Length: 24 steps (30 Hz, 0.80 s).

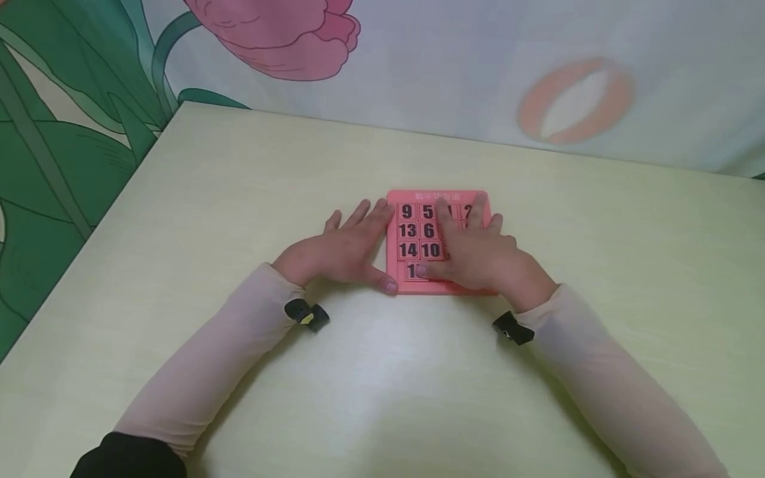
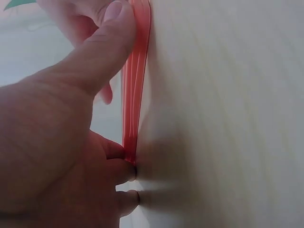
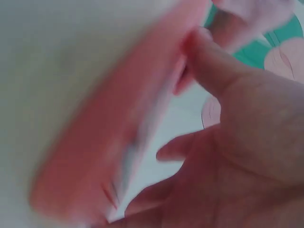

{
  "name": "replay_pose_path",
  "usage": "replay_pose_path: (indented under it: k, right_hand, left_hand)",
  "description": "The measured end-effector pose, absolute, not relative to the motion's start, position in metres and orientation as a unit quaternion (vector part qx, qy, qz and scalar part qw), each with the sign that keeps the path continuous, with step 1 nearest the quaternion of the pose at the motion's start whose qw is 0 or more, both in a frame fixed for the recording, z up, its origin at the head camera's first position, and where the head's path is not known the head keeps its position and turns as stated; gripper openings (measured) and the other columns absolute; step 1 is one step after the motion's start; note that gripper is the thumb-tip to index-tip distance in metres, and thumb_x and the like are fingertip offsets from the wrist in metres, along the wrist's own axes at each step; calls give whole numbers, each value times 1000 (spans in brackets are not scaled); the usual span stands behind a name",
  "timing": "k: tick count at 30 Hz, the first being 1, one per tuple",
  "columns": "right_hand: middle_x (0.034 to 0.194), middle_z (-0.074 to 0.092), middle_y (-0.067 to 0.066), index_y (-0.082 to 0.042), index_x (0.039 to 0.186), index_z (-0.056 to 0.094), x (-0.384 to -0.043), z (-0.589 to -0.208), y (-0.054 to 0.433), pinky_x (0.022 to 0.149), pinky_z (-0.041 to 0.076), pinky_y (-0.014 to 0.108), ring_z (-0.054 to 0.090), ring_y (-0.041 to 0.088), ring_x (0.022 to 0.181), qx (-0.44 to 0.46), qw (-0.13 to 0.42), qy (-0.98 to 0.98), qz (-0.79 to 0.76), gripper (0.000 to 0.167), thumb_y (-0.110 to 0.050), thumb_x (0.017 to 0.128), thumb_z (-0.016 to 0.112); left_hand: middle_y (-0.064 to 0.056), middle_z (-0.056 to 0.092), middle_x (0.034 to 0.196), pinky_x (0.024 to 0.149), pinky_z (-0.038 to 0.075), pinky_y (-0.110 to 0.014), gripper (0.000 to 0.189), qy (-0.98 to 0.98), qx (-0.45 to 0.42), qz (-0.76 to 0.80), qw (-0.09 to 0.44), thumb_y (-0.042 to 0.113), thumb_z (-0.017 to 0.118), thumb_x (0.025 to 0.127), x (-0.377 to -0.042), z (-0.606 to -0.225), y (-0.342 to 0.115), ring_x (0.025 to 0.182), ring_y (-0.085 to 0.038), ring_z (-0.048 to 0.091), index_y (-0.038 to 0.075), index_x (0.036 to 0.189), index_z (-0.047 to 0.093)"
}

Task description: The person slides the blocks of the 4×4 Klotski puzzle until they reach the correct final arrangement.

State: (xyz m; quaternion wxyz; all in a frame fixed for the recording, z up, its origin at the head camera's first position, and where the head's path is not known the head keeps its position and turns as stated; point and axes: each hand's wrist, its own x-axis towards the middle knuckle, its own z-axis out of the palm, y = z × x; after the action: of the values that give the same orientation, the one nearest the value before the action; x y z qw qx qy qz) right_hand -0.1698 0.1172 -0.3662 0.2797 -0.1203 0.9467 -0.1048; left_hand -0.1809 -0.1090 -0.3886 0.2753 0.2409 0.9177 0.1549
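Observation:
A pink number sliding puzzle point(image 1: 393, 265) lies flat on the table, its black-numbered tiles showing 9, 5, 13, 6, 14 and 10 on the left side. My left hand point(image 1: 343, 255) stays at the puzzle's left edge, fingertips near the upper part and thumb at the lower left corner. In the left wrist view, that thumb point(image 2: 107, 45) touches the puzzle's side point(image 2: 135, 95). Over the right half spreads my right hand point(image 1: 481, 259), its thumb point(image 1: 430, 270) on a bottom-row tile. The hand hides most of the tiles there. The right wrist view of the puzzle point(image 3: 109, 123) is blurred.
The pale table point(image 1: 358, 398) extends around the puzzle on all sides. Behind it hangs a backdrop point(image 1: 430, 79) printed with a pink flower and green leaves. Each sleeve cuff carries a small black strap point(image 1: 514, 328).

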Motion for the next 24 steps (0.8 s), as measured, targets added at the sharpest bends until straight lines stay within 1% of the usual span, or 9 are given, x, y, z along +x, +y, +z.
replay_pose_path:
  k: [3, 5, 7, 10, 13, 15, 17, 20, 24]
  right_hand:
    - [157, -21, 38, -21, 163, -7, -173, -360, 123, 98, 29, 80, 2, 68, 139, -138, 297, 936, -130, 105, -48, 94, 68]
    - [157, -20, 38, -21, 163, -5, -175, -356, 125, 98, 29, 79, 4, 68, 139, -142, 304, 932, -139, 102, -40, 96, 69]
    - [158, -16, 39, -22, 164, 0, -175, -354, 124, 100, 26, 80, 8, 67, 139, -147, 304, 931, -138, 98, -36, 96, 69]
    - [161, -9, 34, -27, 164, 11, -171, -354, 121, 103, 19, 80, 6, 62, 143, -180, 293, 932, -119, 89, -38, 97, 67]
    - [165, -3, 28, -30, 162, 27, -165, -356, 116, 104, 12, 82, -1, 55, 147, -237, 280, 925, -97, 78, -46, 96, 66]
    - [166, -3, 25, -31, 159, 33, -160, -357, 113, 106, 8, 81, -7, 51, 148, -266, 277, 919, -85, 76, -50, 95, 67]
    - [166, -2, 24, -29, 158, 37, -155, -356, 111, 106, 7, 80, -8, 50, 148, -282, 275, 917, -70, 76, -52, 93, 69]
    - [166, -1, 23, -28, 156, 41, -149, -353, 111, 108, 7, 78, -7, 50, 149, -292, 277, 914, -51, 75, -51, 91, 71]
    - [166, 6, 21, -27, 151, 50, -144, -345, 113, 108, 9, 78, -2, 50, 149, -314, 282, 906, -40, 67, -49, 92, 72]
  left_hand:
    - [-6, -12, 168, 118, -7, -58, 130, 918, 241, 154, 274, 67, 76, 77, -180, -388, -109, 152, -27, -16, 12, 163, -6]
    - [-6, -12, 168, 118, -6, -58, 131, 918, 241, 154, 274, 67, 76, 77, -180, -388, -110, 152, -28, -16, 12, 163, -7]
    - [-6, -12, 168, 118, -6, -59, 131, 918, 239, 155, 275, 67, 75, 78, -180, -388, -111, 152, -28, -16, 12, 162, -7]
    - [-6, -11, 168, 118, -7, -59, 130, 918, 237, 156, 277, 67, 76, 77, -179, -390, -113, 152, -28, -15, 12, 163, -7]
    - [-7, -11, 169, 118, -6, -60, 129, 917, 240, 157, 277, 67, 75, 78, -179, -390, -113, 152, -28, -15, 12, 163, -6]
    - [-7, -11, 169, 118, -6, -60, 128, 917, 242, 157, 276, 67, 75, 79, -179, -391, -114, 152, -28, -15, 12, 163, -5]
    - [-7, -10, 169, 118, -5, -60, 128, 916, 244, 157, 275, 67, 74, 79, -179, -391, -114, 152, -28, -14, 12, 163, -5]
    - [-7, -11, 168, 118, -6, -59, 128, 917, 246, 155, 273, 67, 74, 79, -179, -391, -113, 152, -28, -15, 12, 163, -5]
    - [-5, -13, 168, 118, -6, -59, 129, 919, 247, 148, 271, 68, 74, 79, -180, -391, -113, 152, -27, -17, 13, 163, -7]
